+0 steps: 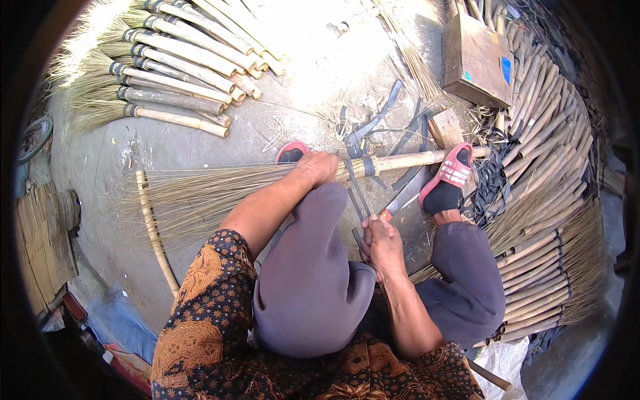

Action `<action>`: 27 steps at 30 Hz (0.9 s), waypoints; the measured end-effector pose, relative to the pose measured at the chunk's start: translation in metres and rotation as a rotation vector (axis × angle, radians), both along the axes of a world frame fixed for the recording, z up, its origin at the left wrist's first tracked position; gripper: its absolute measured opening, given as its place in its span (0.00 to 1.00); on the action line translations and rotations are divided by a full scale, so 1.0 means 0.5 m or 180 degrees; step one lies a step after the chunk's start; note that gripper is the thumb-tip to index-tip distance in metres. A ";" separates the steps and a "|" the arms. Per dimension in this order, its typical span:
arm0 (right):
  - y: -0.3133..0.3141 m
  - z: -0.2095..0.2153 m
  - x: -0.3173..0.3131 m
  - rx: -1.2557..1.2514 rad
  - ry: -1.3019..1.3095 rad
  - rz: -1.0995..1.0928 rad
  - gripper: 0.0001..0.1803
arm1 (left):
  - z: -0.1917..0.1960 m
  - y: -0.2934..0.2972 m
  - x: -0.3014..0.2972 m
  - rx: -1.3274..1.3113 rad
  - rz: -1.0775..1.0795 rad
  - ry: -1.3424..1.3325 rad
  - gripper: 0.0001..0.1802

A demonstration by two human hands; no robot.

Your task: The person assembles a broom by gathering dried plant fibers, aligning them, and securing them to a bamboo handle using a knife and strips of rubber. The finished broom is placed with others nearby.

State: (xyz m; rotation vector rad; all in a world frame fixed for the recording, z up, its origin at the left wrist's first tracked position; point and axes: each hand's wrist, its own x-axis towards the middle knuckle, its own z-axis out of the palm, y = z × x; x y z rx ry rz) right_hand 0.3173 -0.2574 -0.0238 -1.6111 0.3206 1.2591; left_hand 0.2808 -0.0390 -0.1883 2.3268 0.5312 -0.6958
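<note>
A broom lies crosswise before me, its thin stiff bristles (227, 193) fanning left and its bamboo handle (413, 160) running right. My left hand (319, 168) is closed round the bristles near the neck, palm down. Dark rubber strip is wound round the neck beside it. From there a black rubber strip (359, 195) slants down to my right hand (383, 241), whose fingers are closed on it in front of my knees. Just beyond the right hand lies a knife (408, 192) with an orange part near its handle.
Finished brooms (180, 60) lie stacked at the far left. Bamboo handles (547, 127) and more brooms (533, 280) are piled along the right, by a wooden box (477, 60). Loose rubber strips (380, 113) litter the floor ahead. A bamboo stick (155, 233) lies left; my pink sandal (453, 172) is near the handle.
</note>
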 end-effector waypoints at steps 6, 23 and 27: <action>-0.046 0.026 -0.013 0.0078 -0.0116 0.0021 0.15 | 0.016 0.015 0.004 -0.0293 -0.0007 0.0022 0.35; -0.116 -0.351 -0.011 0.0148 -0.0276 0.1329 0.16 | -0.015 0.057 0.038 -0.1599 -0.0076 0.0488 0.43; -0.034 -0.472 0.030 0.0510 -0.0628 0.1255 0.12 | -0.021 0.054 0.043 -0.2506 0.0208 0.0692 0.44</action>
